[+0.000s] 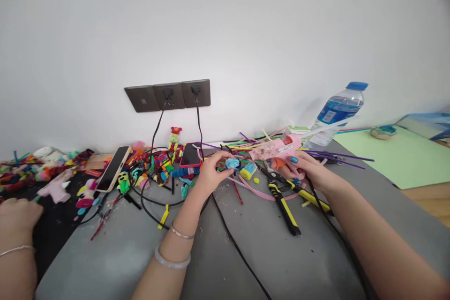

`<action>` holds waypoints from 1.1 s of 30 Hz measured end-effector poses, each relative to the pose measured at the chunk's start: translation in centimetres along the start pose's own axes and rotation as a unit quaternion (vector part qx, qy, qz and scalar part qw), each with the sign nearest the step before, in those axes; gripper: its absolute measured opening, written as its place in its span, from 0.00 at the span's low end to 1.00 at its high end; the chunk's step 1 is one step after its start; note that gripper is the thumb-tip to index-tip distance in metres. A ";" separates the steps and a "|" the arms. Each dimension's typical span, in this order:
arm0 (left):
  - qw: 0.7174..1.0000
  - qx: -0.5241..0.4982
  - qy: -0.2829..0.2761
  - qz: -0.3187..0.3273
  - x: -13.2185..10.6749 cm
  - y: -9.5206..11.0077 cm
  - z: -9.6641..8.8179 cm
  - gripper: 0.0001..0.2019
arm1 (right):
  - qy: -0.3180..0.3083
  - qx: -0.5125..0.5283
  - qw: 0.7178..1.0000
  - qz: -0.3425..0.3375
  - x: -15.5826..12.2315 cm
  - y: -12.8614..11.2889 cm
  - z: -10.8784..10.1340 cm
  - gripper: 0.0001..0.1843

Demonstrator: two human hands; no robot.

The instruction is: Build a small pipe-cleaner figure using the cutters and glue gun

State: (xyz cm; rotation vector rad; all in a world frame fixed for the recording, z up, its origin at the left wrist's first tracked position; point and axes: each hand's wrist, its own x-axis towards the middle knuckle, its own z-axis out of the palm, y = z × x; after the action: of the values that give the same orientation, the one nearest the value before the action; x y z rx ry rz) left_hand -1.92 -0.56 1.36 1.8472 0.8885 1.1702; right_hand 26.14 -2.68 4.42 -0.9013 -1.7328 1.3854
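Observation:
In the head view, my left hand (213, 169) pinches a small light-blue fuzzy piece (232, 163) between thumb and fingers. My right hand (309, 168) is wrapped round a pink glue gun (272, 150), its nozzle pointing left toward the blue piece. A gap remains visible between nozzle and piece, though the tip is hard to make out. Below the gun lie pliers (286, 211) with black and yellow handles. Between my hands sits a yellow and blue fuzzy roll (248, 171), with a small yellow dot (256, 181) beside it.
A tilted water bottle (337, 110) stands by the wall. Pipe cleaners (253, 139), phones (114, 168) and fuzzy figures (86, 194) crowd the back. Black cords (232, 236) cross the grey mat (116, 253). Another person's hand (19, 220) rests at far left; green paper (404, 159) lies right.

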 end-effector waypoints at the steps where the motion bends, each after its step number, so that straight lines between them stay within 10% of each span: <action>1: 1.000 0.007 0.002 0.004 0.0 0.0 0.0 0.12 | -0.004 0.005 1.000 0.014 -0.3 0.5 -0.2 0.29; 33: 0.999 0.026 -0.012 0.036 -0.2 1.5 -0.4 0.12 | -0.017 -0.100 0.995 0.023 -1.2 0.9 -0.3 0.31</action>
State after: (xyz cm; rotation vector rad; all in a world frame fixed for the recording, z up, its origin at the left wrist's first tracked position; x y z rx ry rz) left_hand -2.11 -1.39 2.71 1.9448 0.8532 1.1767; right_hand 27.01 -3.42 3.47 -1.0362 -1.9135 1.2790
